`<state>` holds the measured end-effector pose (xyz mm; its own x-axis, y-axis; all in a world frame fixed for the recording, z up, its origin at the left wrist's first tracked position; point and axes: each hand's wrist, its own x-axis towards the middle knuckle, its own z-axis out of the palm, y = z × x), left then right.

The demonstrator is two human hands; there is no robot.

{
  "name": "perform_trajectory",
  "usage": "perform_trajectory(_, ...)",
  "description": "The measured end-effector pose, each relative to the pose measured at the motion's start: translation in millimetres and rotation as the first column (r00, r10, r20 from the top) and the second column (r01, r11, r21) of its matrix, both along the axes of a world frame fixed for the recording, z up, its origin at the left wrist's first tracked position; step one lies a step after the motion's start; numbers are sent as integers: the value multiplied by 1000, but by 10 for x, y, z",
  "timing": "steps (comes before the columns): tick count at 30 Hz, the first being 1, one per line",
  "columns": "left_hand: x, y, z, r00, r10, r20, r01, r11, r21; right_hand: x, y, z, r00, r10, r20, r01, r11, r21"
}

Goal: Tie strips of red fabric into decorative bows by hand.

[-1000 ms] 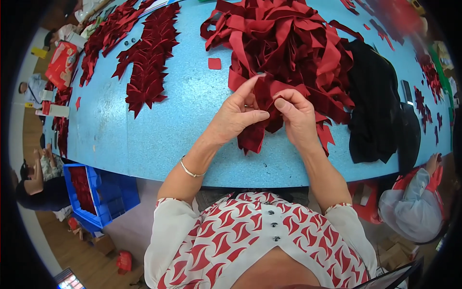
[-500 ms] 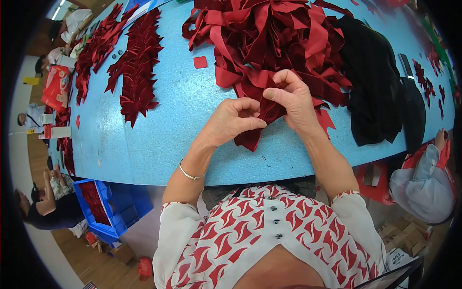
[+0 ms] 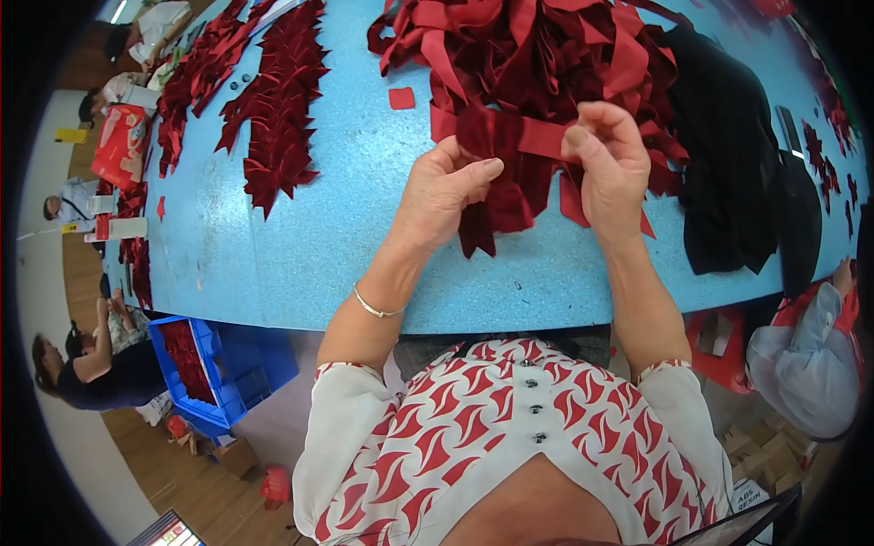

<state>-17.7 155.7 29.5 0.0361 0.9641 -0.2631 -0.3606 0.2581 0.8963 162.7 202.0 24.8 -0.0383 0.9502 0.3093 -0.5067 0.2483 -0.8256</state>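
A dark red velvet ribbon bow (image 3: 501,196) is held up over the near part of the table, its notched tails hanging down. My left hand (image 3: 446,189) pinches the bow's left side between thumb and fingers. A flat, brighter red ribbon strip (image 3: 543,138) runs across the bow, and my right hand (image 3: 610,168) pinches its right end. Just beyond lies a big tangled heap of red ribbons (image 3: 537,55). Where the strip passes behind the bow's middle is hidden.
Layered finished bows (image 3: 282,109) lie in a row at left on the blue table (image 3: 355,246). A small red square (image 3: 401,98) is near the heap. Black cloth (image 3: 728,173) lies at right. A blue crate (image 3: 214,364) stands below the table edge; a person's sleeve (image 3: 806,355) shows at right.
My hands have moved apart, the right one going rightward with the strip's end, so the strip now stretches straight across the bow. The view has shifted slightly.
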Motion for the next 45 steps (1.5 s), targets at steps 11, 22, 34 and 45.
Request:
perform_trajectory(11,9,-88,426,897,300,326,-340,938,72,-228,-361,291,933,249,260,-192,955,-226)
perform_trajectory(22,64,-137,475,903,274,331,-301,953,32,-178,-312,334,939,343,4,-314,865,-391)
perform_trajectory(34,-485,-50,487,982,-109,-154,98,992,-76,22,-130,106,903,413,121,-363,883,-298)
perform_trajectory(45,-269,-60,311,973,-160,-169,148,985,-83,-144,-207,87,832,553,-40,-498,714,-492)
